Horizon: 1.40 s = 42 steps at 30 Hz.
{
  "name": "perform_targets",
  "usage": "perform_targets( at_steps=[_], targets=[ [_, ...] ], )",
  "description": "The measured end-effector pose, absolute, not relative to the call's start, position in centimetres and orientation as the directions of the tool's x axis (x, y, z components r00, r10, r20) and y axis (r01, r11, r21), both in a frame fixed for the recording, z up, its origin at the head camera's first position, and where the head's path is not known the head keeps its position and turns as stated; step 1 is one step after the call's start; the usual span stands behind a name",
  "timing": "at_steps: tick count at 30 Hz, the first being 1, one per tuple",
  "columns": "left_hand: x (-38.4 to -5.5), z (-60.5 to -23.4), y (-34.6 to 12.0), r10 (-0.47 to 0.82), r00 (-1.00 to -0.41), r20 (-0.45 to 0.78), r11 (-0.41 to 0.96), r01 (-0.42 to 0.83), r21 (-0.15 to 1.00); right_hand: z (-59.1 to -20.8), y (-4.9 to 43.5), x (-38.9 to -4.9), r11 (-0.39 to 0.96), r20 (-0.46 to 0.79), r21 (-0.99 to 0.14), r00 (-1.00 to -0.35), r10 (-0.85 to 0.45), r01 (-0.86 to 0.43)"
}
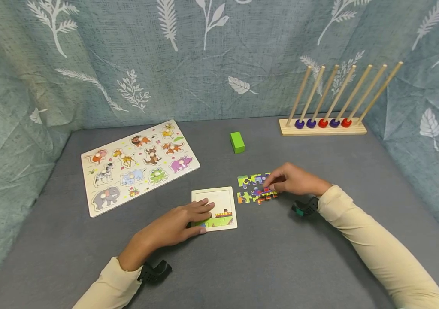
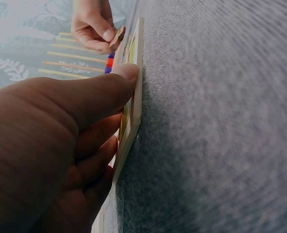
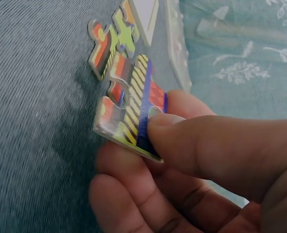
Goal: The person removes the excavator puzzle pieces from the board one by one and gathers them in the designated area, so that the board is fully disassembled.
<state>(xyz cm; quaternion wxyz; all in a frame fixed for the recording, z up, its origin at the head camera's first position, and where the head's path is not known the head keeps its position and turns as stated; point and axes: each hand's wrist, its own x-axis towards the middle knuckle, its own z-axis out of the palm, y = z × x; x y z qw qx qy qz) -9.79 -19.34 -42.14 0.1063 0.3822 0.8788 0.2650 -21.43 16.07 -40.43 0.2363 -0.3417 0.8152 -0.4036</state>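
My right hand [image 1: 294, 180] pinches a colourful jigsaw piece [image 3: 134, 107] with yellow-and-black stripes between thumb and fingers. The piece is tilted up over other loose jigsaw pieces [image 1: 243, 198] on the table. To their left lies a square wooden puzzle tray [image 1: 212, 195], its lower part filled with joined pieces that show green ground and a red-and-yellow strip. My left hand [image 1: 182, 221] rests on the tray's left side with fingers extended across it. In the left wrist view the thumb [image 2: 128, 72] lies over the tray's edge.
A wooden animal peg puzzle [image 1: 142, 167] lies at the back left. Behind the loose pieces sits a green block [image 1: 237, 142]. A wooden rack [image 1: 321, 128] with upright rods and several red and blue beads stands at the back right, before a leaf-patterned curtain [image 1: 204, 77].
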Motion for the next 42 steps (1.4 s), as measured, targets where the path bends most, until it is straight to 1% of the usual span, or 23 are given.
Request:
perform_targets(
  at_steps=[9, 18, 25, 31, 36, 42],
  targets=[
    [-9.8, -42.2, -19.3, 0.73, -0.684, 0.014, 0.568, 0.617, 0.545, -40.4, 16.8, -21.4, 0.5, -0.128, -0.757, -0.654, -0.746, -0.421],
    [-9.9, -42.3, -19.2, 0.724, -0.69, 0.003, 0.576, 0.607, 0.548, -40.2, 16.7, -21.5, 0.547, -0.162, -0.716, -0.66, -0.734, -0.433],
    [-9.8, -42.3, -19.2, 0.719, -0.695, -0.002, 0.58, 0.598, 0.553, -40.1, 16.9, -21.5, 0.563, -0.155, -0.69, -0.667, -0.729, -0.455],
    [-9.7, -42.2, -19.2, 0.722, -0.691, 0.024, 0.566, 0.611, 0.554, -40.0, 16.9, -21.4, 0.575, -0.156, -0.676, -0.674, -0.722, -0.461],
    [-9.7, -42.2, -19.2, 0.721, -0.692, 0.033, 0.565, 0.615, 0.55, -39.5, 16.3, -21.4, 0.576, -0.138, -0.676, -0.69, -0.711, -0.459],
    [-9.8, -42.2, -19.2, 0.715, -0.698, 0.031, 0.571, 0.61, 0.549, -39.2, 15.3, -21.6, 0.593, -0.133, -0.644, -0.693, -0.709, -0.483]
  ],
)
